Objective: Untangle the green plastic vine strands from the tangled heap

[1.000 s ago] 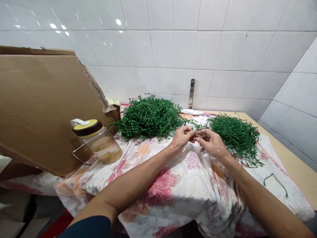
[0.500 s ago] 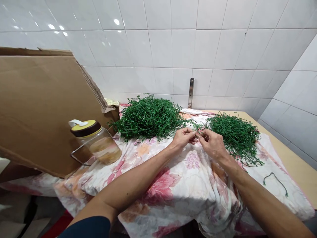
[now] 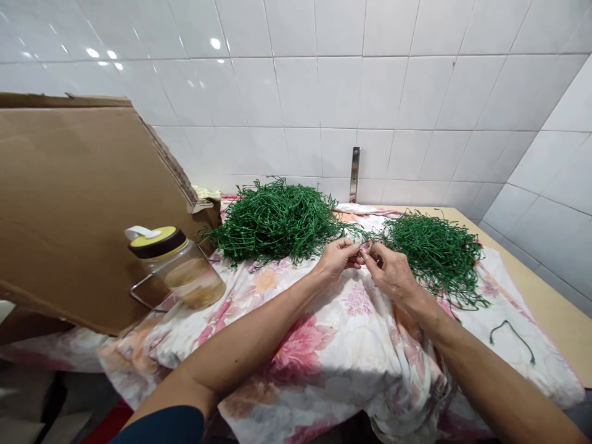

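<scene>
Since a second ago, the right hand (image 3: 392, 269) has turned so its knuckles ride higher and its fingers bend down more, while the left hand (image 3: 337, 258) keeps nearly the same pose. Both are just in front and to the right of the larger heap of green strands (image 3: 280, 219). Each thumb is closed against the forefinger with hardly a gap, the two sets of fingertips almost meeting around what appears to be a thin green strand; it is too small and covered to tell which way it points or how its long axis lies. Behind the fingertips, loose strands (image 3: 370, 235) trail rightward from the larger heap toward a smaller heap (image 3: 435, 256). Farther right of the larger heap and nearer the wearer, a single bent strand (image 3: 522, 338) lies on the floral cloth (image 3: 305, 351), its long axis slanting from far left to near right, with a knobbed tip at each end. Left of the larger heap and nearer the wearer stands a yellow-lidded jar (image 3: 194, 283); beyond that on the left is a cardboard panel (image 3: 78, 203).
</scene>
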Tool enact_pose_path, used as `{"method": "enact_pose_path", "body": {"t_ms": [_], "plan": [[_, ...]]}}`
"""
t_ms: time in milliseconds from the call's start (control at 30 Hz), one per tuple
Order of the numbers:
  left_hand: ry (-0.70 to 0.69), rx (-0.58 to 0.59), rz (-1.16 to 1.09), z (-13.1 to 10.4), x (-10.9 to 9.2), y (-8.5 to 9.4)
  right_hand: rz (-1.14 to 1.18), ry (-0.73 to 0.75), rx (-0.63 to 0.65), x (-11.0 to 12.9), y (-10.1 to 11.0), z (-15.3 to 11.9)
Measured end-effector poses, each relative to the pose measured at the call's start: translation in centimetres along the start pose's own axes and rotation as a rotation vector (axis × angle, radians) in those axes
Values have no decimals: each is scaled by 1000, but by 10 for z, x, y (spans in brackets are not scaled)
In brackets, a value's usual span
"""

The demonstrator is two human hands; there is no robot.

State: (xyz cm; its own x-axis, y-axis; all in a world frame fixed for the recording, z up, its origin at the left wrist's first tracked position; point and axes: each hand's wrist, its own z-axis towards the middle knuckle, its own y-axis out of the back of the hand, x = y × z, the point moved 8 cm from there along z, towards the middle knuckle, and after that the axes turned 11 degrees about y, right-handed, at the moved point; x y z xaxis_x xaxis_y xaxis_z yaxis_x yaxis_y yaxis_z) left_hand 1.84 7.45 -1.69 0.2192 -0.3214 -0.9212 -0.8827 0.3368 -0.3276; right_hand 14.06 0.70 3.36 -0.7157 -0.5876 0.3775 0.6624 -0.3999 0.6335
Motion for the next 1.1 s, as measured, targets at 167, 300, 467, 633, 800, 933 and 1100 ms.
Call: {"method": "enact_pose_path", "body": {"t_ms": [167, 300, 467, 633, 800, 933, 1100], "plan": [[-31, 11, 28, -2, 1, -3, 27, -141, 16, -8, -2, -2], [-23, 2, 7, -3, 2, -2, 52, -224, 35, -14, -1, -3], [-19, -37, -25, -1, -2, 2, -35, -31, 81, 0, -2, 1], [-34, -247, -37, 7, -13, 31, -113, 346, 159, 51, -28, -12], [-93, -242, 70, 11, -30, 48, -8, 349, 122, 61, -24, -6], [-208, -95, 174, 4, -39, 30, -156, 129, -70, 10, 36, 15], [-287, -57, 238, -7, -36, 8, -566, -99, -163, -49, 101, 17]]}}
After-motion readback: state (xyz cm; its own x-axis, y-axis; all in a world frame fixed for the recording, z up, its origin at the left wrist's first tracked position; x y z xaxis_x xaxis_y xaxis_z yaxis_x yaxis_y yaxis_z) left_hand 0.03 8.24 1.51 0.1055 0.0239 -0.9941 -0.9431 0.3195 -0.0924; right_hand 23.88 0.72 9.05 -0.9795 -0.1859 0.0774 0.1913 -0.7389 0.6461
